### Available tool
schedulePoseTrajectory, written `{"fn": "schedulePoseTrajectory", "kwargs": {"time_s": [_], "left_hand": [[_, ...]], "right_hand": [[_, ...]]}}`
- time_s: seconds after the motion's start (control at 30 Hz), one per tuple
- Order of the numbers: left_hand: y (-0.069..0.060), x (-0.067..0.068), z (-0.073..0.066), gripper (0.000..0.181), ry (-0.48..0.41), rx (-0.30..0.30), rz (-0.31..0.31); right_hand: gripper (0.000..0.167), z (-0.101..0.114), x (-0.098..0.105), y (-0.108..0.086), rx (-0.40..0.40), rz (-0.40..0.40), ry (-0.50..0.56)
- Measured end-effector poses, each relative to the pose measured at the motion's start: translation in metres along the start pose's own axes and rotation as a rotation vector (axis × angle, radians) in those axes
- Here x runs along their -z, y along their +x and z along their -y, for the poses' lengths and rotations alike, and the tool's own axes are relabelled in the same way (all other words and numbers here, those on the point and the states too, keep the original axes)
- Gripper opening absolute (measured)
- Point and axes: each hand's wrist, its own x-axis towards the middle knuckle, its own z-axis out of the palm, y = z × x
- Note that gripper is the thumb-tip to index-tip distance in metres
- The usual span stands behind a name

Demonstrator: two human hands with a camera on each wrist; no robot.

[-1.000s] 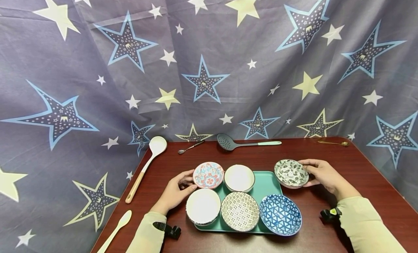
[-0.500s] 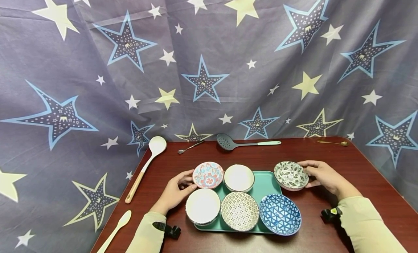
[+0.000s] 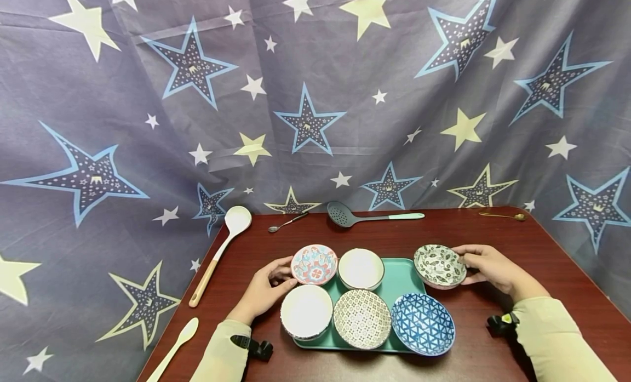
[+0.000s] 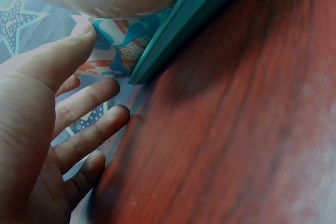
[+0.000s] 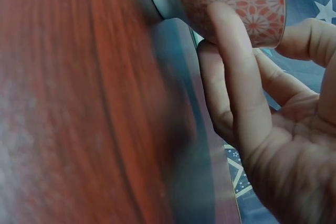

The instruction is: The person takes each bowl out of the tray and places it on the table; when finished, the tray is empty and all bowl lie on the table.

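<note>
The left hand (image 3: 263,291) is beside the red-and-blue bowl (image 3: 314,264), at the tray's back left. In the left wrist view its thumb touches or nearly touches that bowl (image 4: 115,40); the other fingers (image 4: 94,132) are spread and loosely bent. My right hand (image 3: 495,269) grips the green-leaf bowl (image 3: 440,266) by its right side, over the teal tray's (image 3: 401,278) back right edge. Seen from the right wrist, this bowl's outside (image 5: 236,1) is red-patterned, with fingers (image 5: 239,72) under and against it.
A cream bowl (image 3: 361,269), white bowl (image 3: 307,312), brown-patterned bowl (image 3: 362,319) and blue bowl (image 3: 424,324) occupy the tray. Behind lie a slotted spoon (image 3: 345,216) and two small spoons; a ladle (image 3: 224,245) and pale spoon (image 3: 182,338) are at left.
The right hand and the green-leaf bowl have shifted slightly toward the person, with the right wrist a little farther right. Left hand and other bowls look unchanged.
</note>
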Motion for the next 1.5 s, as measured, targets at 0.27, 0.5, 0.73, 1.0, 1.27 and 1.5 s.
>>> {"fn": "schedulePoseTrajectory", "kwargs": {"time_s": [0.27,0.5,0.73,1.0,1.27,1.5], "left_hand": [[0.000,0.002,-0.002,0.057,-0.035,-0.033,0.026],[0.000,0.002,-0.001,0.057,-0.028,-0.047,0.026],[0.001,0.001,0.000,0.057,-0.035,-0.026,0.020],[0.000,0.001,-0.001,0.057,-0.054,-0.042,0.024],[0.001,0.000,-0.004,0.058,-0.044,-0.015,0.014],[-0.004,0.003,-0.037,0.056,-0.064,-0.020,0.016]], "right_hand": [[0.048,0.000,0.004,-0.002,0.029,0.046,0.014],[0.048,0.001,0.004,-0.002,0.033,0.052,0.005],[0.045,-0.001,0.005,-0.001,0.034,0.050,0.009],[0.039,0.001,0.007,-0.002,0.052,0.045,-0.020],[0.040,0.001,0.008,-0.002,0.079,0.052,-0.030],[0.038,-0.001,0.008,-0.002,0.087,0.062,-0.016]]}}
